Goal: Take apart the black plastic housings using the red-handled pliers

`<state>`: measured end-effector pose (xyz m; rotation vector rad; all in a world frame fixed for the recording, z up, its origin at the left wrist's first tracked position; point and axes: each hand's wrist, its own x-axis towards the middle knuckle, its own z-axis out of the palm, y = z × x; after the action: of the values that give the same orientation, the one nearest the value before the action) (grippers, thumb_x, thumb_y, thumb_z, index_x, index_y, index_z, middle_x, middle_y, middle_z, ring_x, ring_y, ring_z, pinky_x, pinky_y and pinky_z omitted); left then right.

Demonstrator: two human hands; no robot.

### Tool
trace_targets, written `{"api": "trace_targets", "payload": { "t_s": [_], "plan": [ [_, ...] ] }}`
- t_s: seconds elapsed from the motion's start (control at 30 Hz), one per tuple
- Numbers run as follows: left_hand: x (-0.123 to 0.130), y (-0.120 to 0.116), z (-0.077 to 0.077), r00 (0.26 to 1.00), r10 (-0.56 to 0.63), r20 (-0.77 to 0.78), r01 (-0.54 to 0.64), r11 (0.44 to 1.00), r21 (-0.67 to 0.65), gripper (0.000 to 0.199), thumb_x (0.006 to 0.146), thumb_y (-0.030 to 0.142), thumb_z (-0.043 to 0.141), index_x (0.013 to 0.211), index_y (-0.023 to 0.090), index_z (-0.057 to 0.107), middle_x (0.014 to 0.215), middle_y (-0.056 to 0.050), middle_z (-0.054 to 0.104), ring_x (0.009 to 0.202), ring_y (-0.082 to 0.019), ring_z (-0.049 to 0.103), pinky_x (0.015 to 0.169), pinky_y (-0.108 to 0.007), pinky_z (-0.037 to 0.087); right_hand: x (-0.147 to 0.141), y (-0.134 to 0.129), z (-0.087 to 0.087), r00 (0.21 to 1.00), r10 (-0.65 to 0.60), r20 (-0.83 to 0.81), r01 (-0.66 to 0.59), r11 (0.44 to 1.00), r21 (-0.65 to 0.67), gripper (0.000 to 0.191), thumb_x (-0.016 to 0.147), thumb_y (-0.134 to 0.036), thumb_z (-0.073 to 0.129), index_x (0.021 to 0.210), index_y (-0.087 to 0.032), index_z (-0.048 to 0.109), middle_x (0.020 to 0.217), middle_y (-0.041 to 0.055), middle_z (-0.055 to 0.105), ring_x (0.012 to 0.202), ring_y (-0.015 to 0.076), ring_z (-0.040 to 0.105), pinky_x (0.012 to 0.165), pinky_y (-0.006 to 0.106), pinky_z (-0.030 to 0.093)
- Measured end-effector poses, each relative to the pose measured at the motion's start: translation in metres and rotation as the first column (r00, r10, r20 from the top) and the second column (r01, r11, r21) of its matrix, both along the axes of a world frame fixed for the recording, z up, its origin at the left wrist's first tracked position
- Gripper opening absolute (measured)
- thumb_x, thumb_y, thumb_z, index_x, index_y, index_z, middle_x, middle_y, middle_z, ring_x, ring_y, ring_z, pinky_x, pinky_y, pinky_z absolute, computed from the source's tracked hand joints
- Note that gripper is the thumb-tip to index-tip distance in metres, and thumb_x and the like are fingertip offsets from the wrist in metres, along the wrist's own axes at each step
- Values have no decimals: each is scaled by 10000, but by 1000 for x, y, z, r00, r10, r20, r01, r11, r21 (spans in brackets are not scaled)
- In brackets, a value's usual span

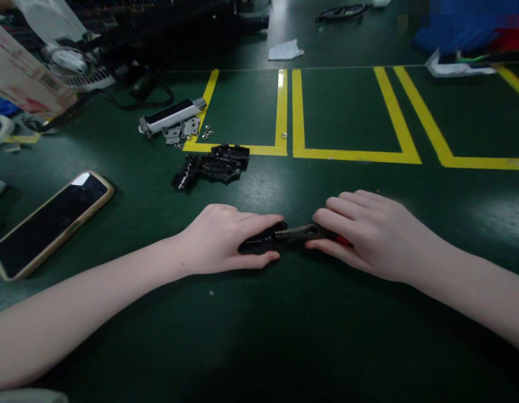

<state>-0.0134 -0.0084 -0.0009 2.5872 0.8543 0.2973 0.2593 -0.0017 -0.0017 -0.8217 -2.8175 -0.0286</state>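
My left hand (229, 238) is closed around a black plastic part (261, 242), pressing it down near the tabletop with thumb and fingers. In my right hand (360, 232) is a pair of pliers (299, 231) with a dark metal nose and a bit of red on the grip. The tip of the pliers meets the right end of the black part. What exactly the jaws touch is too small to make out. Farther off lies a cluster of similar black plastic parts (219, 165).
Left of my arm lies a phone (51, 224). Small metal rings (206, 133), metal plates (181, 131) and a white-and-black device (173, 116) sit by yellow tape outlines (355, 155) on the green table (259, 336). A scrap of white paper (285, 50) lies at the back.
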Motion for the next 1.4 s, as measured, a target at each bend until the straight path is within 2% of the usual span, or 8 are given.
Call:
{"api": "trace_targets", "payload": {
  "t_s": [0.1,0.33,0.57,0.7,0.97,1.1,1.27,1.4],
  "plan": [
    [0,0,-1,1000,13,13,-13,1000,-5,480,969,470,558,1355,187,591,965,-37,773,703,-134,685,628,-236,465,0,0,0,1000,1,6,-1,1000,-1,449,1035,-449,311,872,-174,626,733,63,619,607,164,525,562,292,379],
    [5,0,2,995,85,49,-79,990,-115,472,943,422,615,1346,177,601,921,-13,762,705,-121,679,618,-210,471,-3,-2,-4,1000,-25,-17,26,999,47,407,1034,-418,333,888,-161,613,727,64,598,597,168,520,547,292,375],
    [5,0,1,993,113,33,-110,990,-93,587,929,516,623,1398,176,526,996,-27,759,741,-145,691,631,-239,471,-3,-1,-2,999,-43,-1,43,999,22,383,1030,-421,352,890,-175,610,719,56,598,591,165,515,536,288,369],
    [4,1,2,997,73,36,-68,989,-130,455,942,448,625,1320,201,570,929,15,748,699,-113,672,613,-211,450,0,-1,0,999,-29,-15,29,999,31,407,1033,-428,330,871,-173,603,728,60,598,592,166,522,529,288,376],
    [3,3,2,998,54,45,-47,988,-146,450,932,434,640,1319,210,593,937,14,757,719,-113,680,621,-205,447,1,-3,0,999,-35,24,34,999,32,417,1036,-427,317,867,-179,606,735,54,599,597,163,530,541,283,380],
    [5,4,4,994,85,62,-73,981,-182,463,935,432,637,1335,204,595,962,3,766,735,-117,691,629,-203,463,-3,-3,2,998,-65,14,65,998,-21,436,1037,-445,307,872,-180,612,721,52,600,591,163,527,546,287,381],
    [5,4,5,991,107,82,-86,969,-233,456,939,433,631,1337,212,604,1073,-12,770,813,-135,719,675,-219,491,-5,-3,6,994,-112,-7,109,981,-159,438,1027,-478,329,856,-189,610,703,43,587,575,155,513,532,283,365],
    [3,6,7,991,88,96,-57,958,-280,436,930,439,644,1303,213,632,998,7,775,770,-126,710,655,-218,479,-4,-3,8,993,-118,-19,110,966,-232,459,1023,-509,324,843,-196,607,687,37,575,562,150,504,513,279,355]
  ]
}}
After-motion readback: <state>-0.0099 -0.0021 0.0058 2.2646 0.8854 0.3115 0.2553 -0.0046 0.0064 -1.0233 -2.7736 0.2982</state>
